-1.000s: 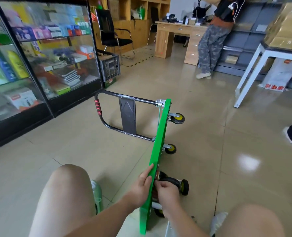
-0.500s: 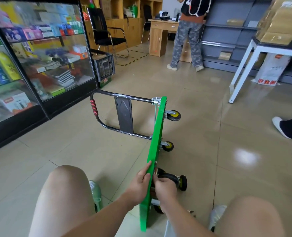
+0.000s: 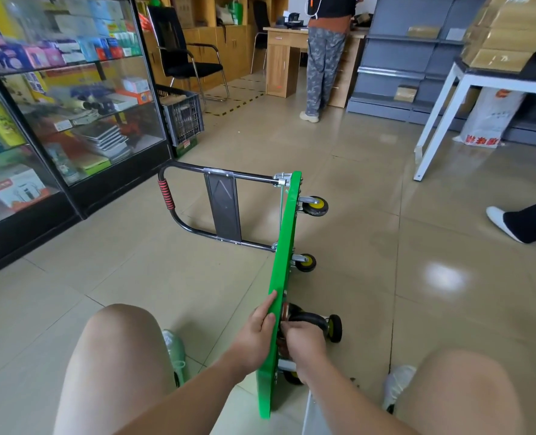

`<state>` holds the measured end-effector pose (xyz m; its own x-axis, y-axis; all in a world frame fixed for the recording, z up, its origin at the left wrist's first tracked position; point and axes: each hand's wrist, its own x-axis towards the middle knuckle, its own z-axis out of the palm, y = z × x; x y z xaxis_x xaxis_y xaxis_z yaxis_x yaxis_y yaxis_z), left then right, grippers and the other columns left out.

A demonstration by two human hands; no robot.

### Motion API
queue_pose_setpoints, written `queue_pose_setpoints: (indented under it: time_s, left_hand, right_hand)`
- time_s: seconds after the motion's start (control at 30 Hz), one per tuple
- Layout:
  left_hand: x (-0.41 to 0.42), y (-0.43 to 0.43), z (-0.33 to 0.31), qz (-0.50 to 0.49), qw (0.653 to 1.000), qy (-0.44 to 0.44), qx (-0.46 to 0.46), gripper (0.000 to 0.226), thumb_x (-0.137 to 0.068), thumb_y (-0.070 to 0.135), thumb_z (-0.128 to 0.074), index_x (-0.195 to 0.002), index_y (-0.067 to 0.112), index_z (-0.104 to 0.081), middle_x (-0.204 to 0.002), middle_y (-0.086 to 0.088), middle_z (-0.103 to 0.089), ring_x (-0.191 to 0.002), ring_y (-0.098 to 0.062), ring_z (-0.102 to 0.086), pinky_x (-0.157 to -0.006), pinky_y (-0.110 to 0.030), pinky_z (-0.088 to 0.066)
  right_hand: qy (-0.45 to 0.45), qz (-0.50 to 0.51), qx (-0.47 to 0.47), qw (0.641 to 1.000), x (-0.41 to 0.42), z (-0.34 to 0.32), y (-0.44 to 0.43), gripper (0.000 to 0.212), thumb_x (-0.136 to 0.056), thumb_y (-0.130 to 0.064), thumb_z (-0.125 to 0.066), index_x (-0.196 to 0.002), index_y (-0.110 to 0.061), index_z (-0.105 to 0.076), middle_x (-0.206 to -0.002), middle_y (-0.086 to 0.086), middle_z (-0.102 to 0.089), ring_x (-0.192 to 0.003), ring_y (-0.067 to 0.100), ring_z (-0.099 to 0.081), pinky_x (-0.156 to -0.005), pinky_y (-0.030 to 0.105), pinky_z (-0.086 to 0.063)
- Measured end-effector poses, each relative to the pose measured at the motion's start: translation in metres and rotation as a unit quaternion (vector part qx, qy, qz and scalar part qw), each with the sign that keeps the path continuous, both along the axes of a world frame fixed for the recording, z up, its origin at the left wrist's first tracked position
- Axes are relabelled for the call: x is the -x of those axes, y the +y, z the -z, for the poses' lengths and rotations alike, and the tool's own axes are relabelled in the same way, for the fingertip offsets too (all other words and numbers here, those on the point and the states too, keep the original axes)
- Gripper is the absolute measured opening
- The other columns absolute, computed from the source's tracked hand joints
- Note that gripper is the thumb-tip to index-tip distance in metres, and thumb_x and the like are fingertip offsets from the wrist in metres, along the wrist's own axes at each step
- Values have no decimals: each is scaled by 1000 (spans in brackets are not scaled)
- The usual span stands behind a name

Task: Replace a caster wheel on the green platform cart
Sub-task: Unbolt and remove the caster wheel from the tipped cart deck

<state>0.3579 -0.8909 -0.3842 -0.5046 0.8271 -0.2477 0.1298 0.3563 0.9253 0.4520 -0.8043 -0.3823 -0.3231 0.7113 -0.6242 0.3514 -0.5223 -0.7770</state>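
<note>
— What stands on the left?
— A glass display cabinet (image 3: 72, 105) full of boxed goods, with a black plastic crate (image 3: 183, 117) at its far end.

— And the cart?
— The green platform cart (image 3: 287, 233) stands on its long edge on the tiled floor (image 3: 134, 271), between the seated person's bare knees. Its black handle (image 3: 197, 199) sticks out to the left from the far end.

— The hands?
— The left hand (image 3: 255, 337) lies flat against the deck's left face, fingers straight and pointing up along it. The right hand (image 3: 304, 343) is on the underside, fingers curled in just below a black caster wheel (image 3: 307, 318). Whether they grip anything, I cannot tell; the deck hides the fingertips.

— Other wheels?
— Two yellow-hubbed casters (image 3: 315, 206) jut right from the far end, another (image 3: 335, 328) is just beyond the right hand, and one (image 3: 291, 376) shows below the wrist.

— Further right?
— A standing person (image 3: 323, 64) in patterned trousers at a wooden desk (image 3: 284, 51), a white table (image 3: 442, 108), and someone's white shoe (image 3: 500, 219).
</note>
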Motion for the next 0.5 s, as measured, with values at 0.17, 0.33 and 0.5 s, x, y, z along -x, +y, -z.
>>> queue_pose_setpoints:
  time_s: [0.17,0.33,0.5]
  left_hand:
    - [1,0,-1,4,1000,-7,7,46,-113,33,-29,-155,53,-28,-159,15,-33,-144,-3,-30,-123,-25,-20]
    - [1,1,1,2,1000,-12,-1,46,-113,31,-30,-154,52,-29,-160,14,-33,-143,-1,-31,-119,-21,-20]
    - [1,1,1,1,1000,-25,-1,47,-113,31,-30,-155,51,-30,-158,14,-35,-141,-3,-35,-118,-21,-24]
  right_hand:
    - [-7,22,48,999,5,12,2,30,-88,-35,-74,-90,-5,-74,-75,10,-77,-71,28,-74,-71,40,-63]
    - [0,-4,56,998,4,14,3,15,-91,-20,-68,-93,-9,-77,-82,10,-78,-84,31,-74,-84,48,-61]
    - [3,20,70,997,8,21,5,39,-88,-45,-73,-88,-6,-76,-82,11,-78,-82,33,-76,-79,44,-61]
